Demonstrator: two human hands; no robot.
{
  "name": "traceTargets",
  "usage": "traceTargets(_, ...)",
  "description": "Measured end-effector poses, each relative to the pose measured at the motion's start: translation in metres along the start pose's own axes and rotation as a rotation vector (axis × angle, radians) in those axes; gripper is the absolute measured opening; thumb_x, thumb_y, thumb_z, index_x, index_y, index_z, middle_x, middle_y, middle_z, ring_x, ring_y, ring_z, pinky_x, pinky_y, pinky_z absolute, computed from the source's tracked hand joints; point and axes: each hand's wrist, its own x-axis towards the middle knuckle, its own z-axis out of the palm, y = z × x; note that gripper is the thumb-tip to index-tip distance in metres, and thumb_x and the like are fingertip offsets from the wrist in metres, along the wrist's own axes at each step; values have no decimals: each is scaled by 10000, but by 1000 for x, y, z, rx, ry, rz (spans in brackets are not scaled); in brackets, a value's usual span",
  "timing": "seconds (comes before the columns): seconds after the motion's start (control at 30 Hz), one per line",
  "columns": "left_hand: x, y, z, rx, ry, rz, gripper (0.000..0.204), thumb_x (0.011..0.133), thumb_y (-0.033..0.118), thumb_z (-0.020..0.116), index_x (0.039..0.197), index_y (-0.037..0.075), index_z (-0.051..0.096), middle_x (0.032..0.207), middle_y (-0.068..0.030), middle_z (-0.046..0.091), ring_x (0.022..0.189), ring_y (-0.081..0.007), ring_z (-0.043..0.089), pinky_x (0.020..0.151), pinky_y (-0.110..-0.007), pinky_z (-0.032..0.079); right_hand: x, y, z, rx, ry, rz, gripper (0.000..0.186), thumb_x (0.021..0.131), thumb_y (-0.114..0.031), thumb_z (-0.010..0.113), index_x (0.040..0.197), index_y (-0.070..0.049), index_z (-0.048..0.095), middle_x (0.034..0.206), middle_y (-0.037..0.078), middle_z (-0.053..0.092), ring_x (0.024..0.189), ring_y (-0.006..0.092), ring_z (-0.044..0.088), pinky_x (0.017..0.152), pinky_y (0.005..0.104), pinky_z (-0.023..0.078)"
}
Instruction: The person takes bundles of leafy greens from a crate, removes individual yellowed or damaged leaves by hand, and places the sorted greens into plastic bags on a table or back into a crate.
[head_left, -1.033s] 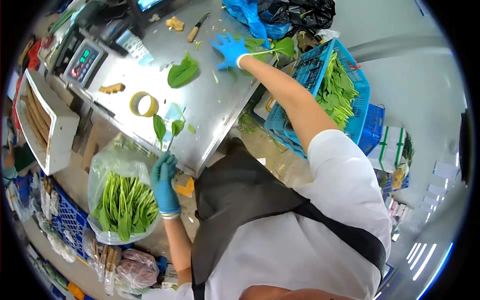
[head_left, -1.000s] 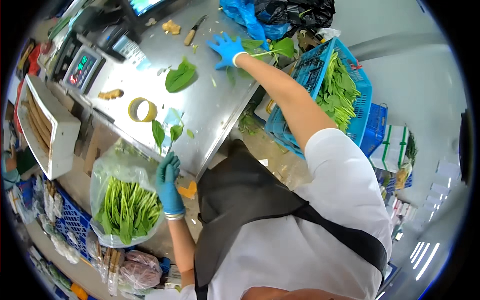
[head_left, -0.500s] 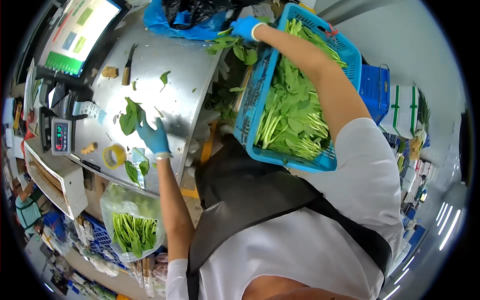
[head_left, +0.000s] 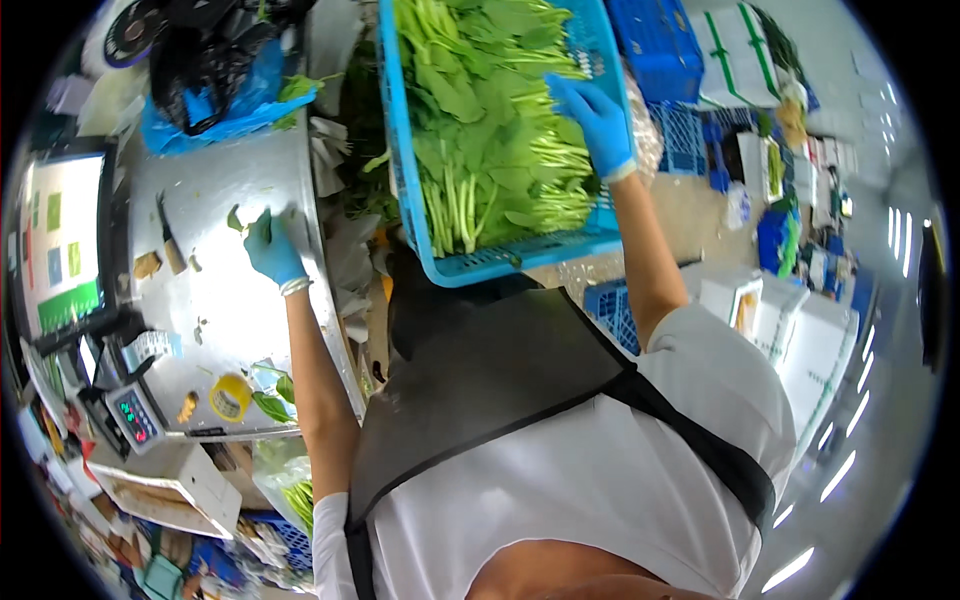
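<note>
My left hand (head_left: 276, 252), in a blue glove, is over the steel table (head_left: 225, 310) with its fingers curled in. A small green leaf (head_left: 235, 218) shows at its fingertips, pinched there. To the right, my gloved right hand (head_left: 598, 128) reaches over the wall of a blue plastic basket (head_left: 450, 270). Its fingers stretch out onto the stems of the leafy greens (head_left: 480, 130) that fill the basket, holding nothing that I can see. The greens lie in bunches with pale cut stems.
A knife (head_left: 172, 248), a ginger-like root (head_left: 147, 265), yellow tape (head_left: 230, 397) and loose leaves (head_left: 272, 405) lie on the table. A scale display (head_left: 135, 415) and monitor (head_left: 65, 240) stand left. Black and blue bags (head_left: 215, 105) sit at the far end; bagged greens (head_left: 298, 497) hang near.
My right hand has left the greens by the bags and come over the basket's right side. My left hand has dropped the large leaf's spot for a smaller leaf. The view has turned right.
</note>
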Motion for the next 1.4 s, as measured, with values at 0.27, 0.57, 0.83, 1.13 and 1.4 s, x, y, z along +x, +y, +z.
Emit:
traceTargets(0.27, 37, 130, 74, -59, -563, 277, 555, 786, 130, 705, 1324, 138, 568, 1371, -222, 438, 1042, -271, 588, 919, -365, 465, -139, 31, -7, 288, -75, 701, 373, 959, -277, 537, 1283, -96, 568, 1144, 121, 656, 989, 232, 669, 826, 317, 529)
traceTargets(0.57, -61, 218, 12, -258, -620, 118, 283, 907, 64, 576, 1182, 61, 642, 1180, -100, 632, 1104, -221, 586, 974, -322, 437, -17, 48, 25, 430, -323, 590, 461, 951, -316, 553, 1341, -75, 508, 1241, 148, 609, 1071, 271, 633, 933, 415, 489)
traceTargets(0.83, -117, 257, 50, -283, -551, 130, 252, 890, 19, 591, 1120, 64, 683, 1136, -87, 652, 1061, -179, 600, 948, -293, 450, 223, 82, 80, -315, -292, 346, 634, 918, -513, 496, 1246, 24, 572, 1273, 197, 582, 1139, 346, 577, 951, 444, 456)
traceTargets(1.13, -56, 304, 108, -229, -554, 40, 289, 913, 80, 574, 1193, 50, 635, 1157, -81, 651, 1022, -169, 605, 896, -290, 470, 276, 72, 150, -671, -349, 485, 690, 910, -600, 429, 1282, -38, 580, 1346, 189, 536, 1200, 368, 542, 995, 473, 429)
traceTargets(1.4, 10, 311, 212, -264, -638, -106, 354, 906, 125, 591, 1240, 8, 596, 1207, -115, 625, 1080, -186, 580, 926, -304, 449, 296, 96, 121, -504, -323, 503, 669, 870, -596, 494, 1257, -60, 601, 1301, 168, 577, 1151, 362, 581, 957, 475, 469)
